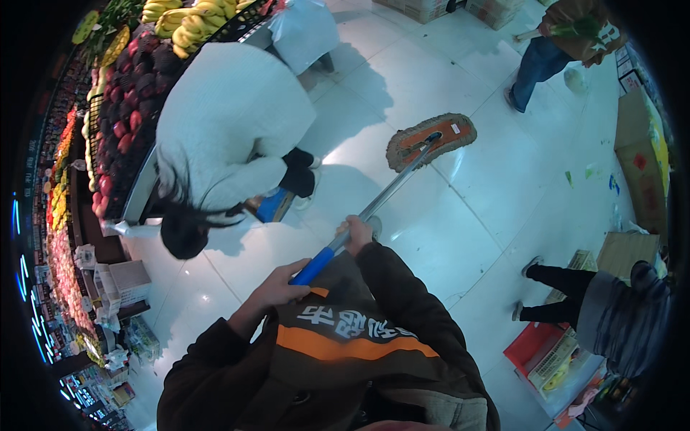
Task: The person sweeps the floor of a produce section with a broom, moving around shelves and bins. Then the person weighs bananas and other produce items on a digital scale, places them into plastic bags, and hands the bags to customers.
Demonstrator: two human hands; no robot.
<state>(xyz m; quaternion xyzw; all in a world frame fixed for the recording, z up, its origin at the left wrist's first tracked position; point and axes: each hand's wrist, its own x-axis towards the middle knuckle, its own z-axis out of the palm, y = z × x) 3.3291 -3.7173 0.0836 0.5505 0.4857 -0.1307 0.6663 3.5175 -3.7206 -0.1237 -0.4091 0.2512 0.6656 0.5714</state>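
A dust mop runs out from my body toward the upper right. Its flat head (432,141) lies on the tiled floor, with an orange backing and a greyish-brown yarn fringe. My right hand (356,234) grips the silver metal pole (389,189) partway down. Closer to my body, my left hand (281,286) is closed around the top of the blue handle grip (314,266). An apron (350,345) with an orange stripe and white lettering covers my front, just below the handle's end.
A person in a white coat (232,118) bends close on the left, beside a fruit stand with apples (129,116) and bananas (197,27). Other people stand at upper right (544,70) and lower right (614,323). Cardboard boxes (641,161) and a red crate (533,345) line the right. Scraps (588,172) litter the floor.
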